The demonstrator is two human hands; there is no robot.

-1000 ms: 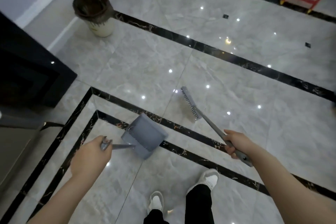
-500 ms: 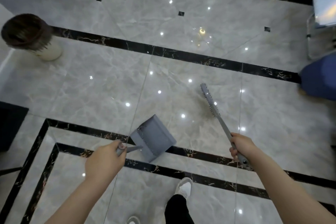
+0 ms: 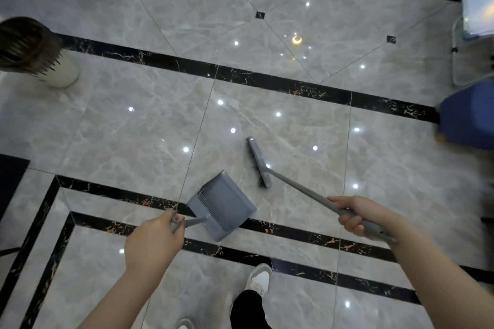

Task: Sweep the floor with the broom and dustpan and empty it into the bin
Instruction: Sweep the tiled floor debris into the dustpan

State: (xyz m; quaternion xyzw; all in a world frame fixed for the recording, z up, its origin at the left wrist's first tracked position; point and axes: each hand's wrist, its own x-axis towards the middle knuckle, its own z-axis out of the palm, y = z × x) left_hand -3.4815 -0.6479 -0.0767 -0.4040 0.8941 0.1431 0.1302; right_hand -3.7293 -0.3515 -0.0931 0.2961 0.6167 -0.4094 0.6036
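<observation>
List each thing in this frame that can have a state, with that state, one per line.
Grey plastic dustpan: held by its handle, tilted, no debris visible in it.
Grey long-handled broom: head beside the dustpan mouth, apart from it.
Left hand: grips the dustpan handle.
Right hand: grips the broom handle.
Round cream bin: upright, open-topped.

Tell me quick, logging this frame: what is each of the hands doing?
Left hand: closed around the dustpan handle.
Right hand: closed around the broom handle.
</observation>
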